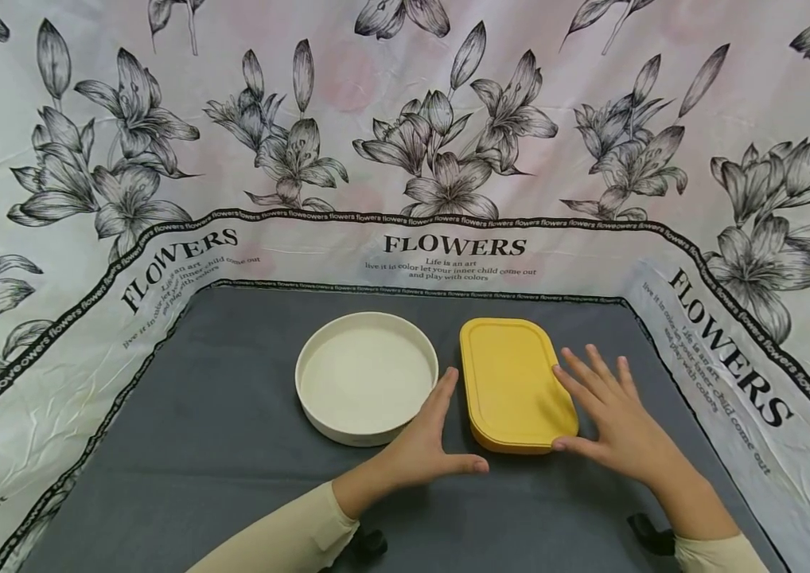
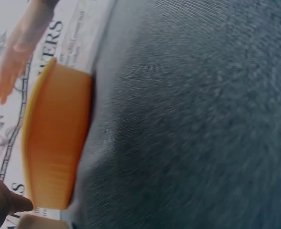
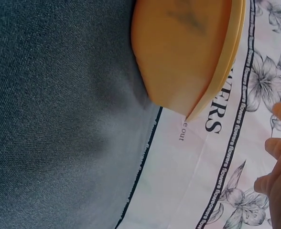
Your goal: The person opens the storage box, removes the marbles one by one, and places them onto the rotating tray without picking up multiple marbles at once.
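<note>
A yellow rectangular lidded container point(image 1: 515, 382) sits on the grey cloth, its lid on. To its left is a round cream dish point(image 1: 368, 374) with a low wall. My left hand point(image 1: 422, 442) hovers between the two, fingers straight and thumb spread, covering part of the dish's near right rim. Over the container's right edge my right hand point(image 1: 609, 418) is held with its fingers spread; I cannot tell whether it touches. The left wrist view shows the container's orange-yellow side point(image 2: 59, 138), and the right wrist view shows its side point(image 3: 183, 52) too. Neither hand holds anything.
Grey cloth point(image 1: 197, 430) covers the work surface. Around it runs a white border point(image 1: 448, 259) printed with flowers and lettering. Black straps point(image 1: 652, 535) show at both wrists, below light sleeves point(image 1: 283, 533).
</note>
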The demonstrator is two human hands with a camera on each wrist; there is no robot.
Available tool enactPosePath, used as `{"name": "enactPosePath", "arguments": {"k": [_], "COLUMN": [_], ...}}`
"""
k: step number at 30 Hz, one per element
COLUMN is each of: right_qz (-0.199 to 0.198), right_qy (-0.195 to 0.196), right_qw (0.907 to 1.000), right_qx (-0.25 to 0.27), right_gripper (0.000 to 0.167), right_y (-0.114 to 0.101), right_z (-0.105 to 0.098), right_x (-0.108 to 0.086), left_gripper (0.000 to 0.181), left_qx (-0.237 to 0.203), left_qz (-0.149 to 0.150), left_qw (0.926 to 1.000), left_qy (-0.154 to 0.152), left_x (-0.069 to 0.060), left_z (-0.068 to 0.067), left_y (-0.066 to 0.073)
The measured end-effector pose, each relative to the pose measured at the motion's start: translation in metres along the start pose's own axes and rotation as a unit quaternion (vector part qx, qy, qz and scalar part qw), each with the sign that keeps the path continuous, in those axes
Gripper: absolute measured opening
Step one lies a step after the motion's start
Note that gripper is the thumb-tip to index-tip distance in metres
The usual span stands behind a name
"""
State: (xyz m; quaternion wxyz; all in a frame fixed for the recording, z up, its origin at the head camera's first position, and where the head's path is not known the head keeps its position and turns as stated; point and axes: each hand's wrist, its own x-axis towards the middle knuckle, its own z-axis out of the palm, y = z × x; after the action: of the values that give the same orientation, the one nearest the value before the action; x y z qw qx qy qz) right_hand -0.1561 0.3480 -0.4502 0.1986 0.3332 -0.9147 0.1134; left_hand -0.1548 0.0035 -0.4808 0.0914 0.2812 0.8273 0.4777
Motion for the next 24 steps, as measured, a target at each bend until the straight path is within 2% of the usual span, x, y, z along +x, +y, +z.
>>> {"name": "enactPosePath", "arguments": {"k": [7,11,16,24], "right_qz": [-0.004,-0.006,-0.009,-0.016], "right_qy": [-0.009,-0.017,-0.03,-0.043], "right_qw": [0.9999,0.9996,0.999,0.9984], "right_qx": [0.014,0.022,0.033,0.033], "right_gripper": [0.104,0.104,0.106,0.103], "right_y": [-0.001,-0.004,-0.008,-0.014], "right_z": [0.004,0.006,0.01,0.018], "right_x": [-0.001,0.0,0.003,0.006], "left_gripper": [0.133,0.137,0.138,0.14], "left_qx": [0.008,0.008,-0.01,-0.019], "left_qz": [-0.011,-0.028,-0.045,-0.049], "left_qw": [0.9998,0.9994,0.9986,0.9983], "left_qy": [0.012,0.017,0.024,0.024], "left_x": [0.008,0.013,0.019,0.029], "left_z": [0.015,0.022,0.027,0.034], "left_y": [-0.01,-0.014,-0.015,-0.021]}}
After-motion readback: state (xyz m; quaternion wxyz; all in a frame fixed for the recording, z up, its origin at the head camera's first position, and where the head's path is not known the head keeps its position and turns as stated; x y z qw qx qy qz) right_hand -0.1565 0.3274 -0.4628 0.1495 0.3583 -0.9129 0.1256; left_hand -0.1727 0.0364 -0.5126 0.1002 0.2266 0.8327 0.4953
